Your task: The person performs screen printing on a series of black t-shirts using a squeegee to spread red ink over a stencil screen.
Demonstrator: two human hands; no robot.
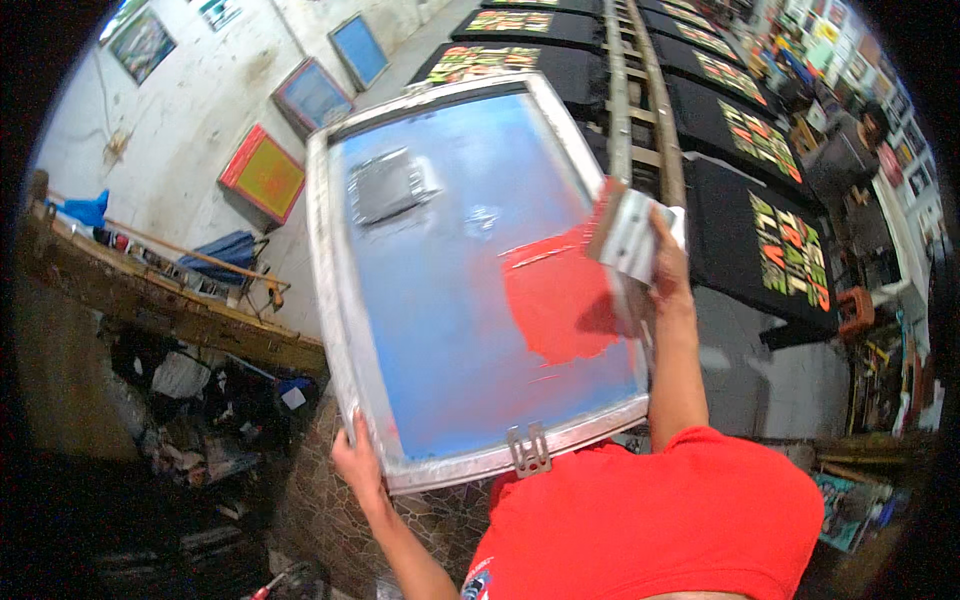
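A large screen-printing frame (440,290) with a silver border and blue mesh is tilted up in front of me, with a patch of red ink (555,310) on its right part and a dark square patch (385,187) at upper left. My left hand (360,460) grips the frame's lower left edge. At the right edge, my right hand (670,260) is closed on a squeegee (630,230) with a metal body and a red-smeared edge, held against the frame. A metal clip (528,447) sits on the bottom rail.
Black printed shirts (715,220) lie on long rows of boards along a rail (645,90) ahead and right. Screens (260,175) lean on the white left wall, above a wooden ledge (170,305). A person (840,150) is at the far right. Dark clutter (180,375) lies lower left.
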